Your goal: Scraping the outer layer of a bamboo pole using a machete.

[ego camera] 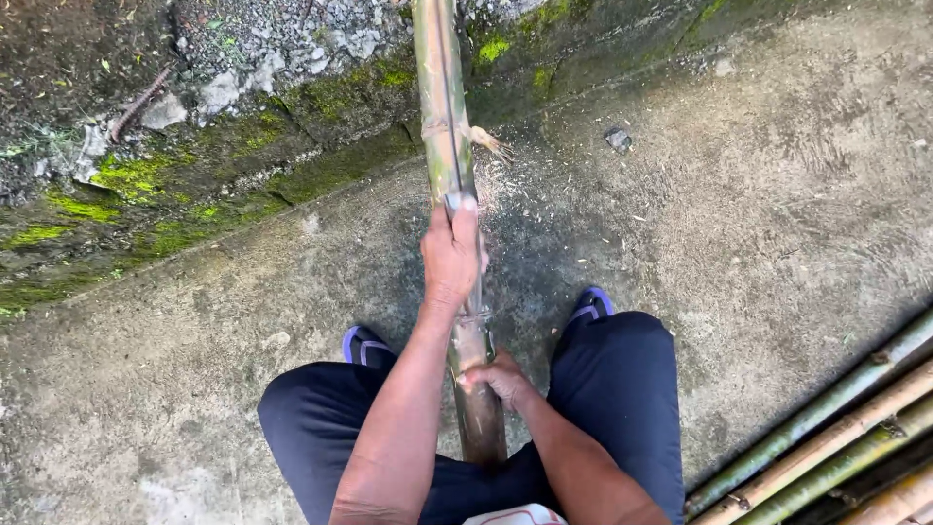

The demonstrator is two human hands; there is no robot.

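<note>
The long greenish-brown bamboo pole [449, 126], slanting from between the knees to the mossy concrete curb [243, 160], is gripped by the left hand [452, 258] and clasped lower by the right hand [498, 377]; it is best steadied firmly.

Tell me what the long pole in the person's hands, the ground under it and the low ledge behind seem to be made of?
The pole looks like bamboo: greenish-tan, smooth, round, with pale shavings scattered beside it. The ground seems to be rough, stained concrete. The ledge looks like old concrete or stone, coated with green moss. The stacked poles at the right appear to be bamboo too, showing ringed joints.
</note>
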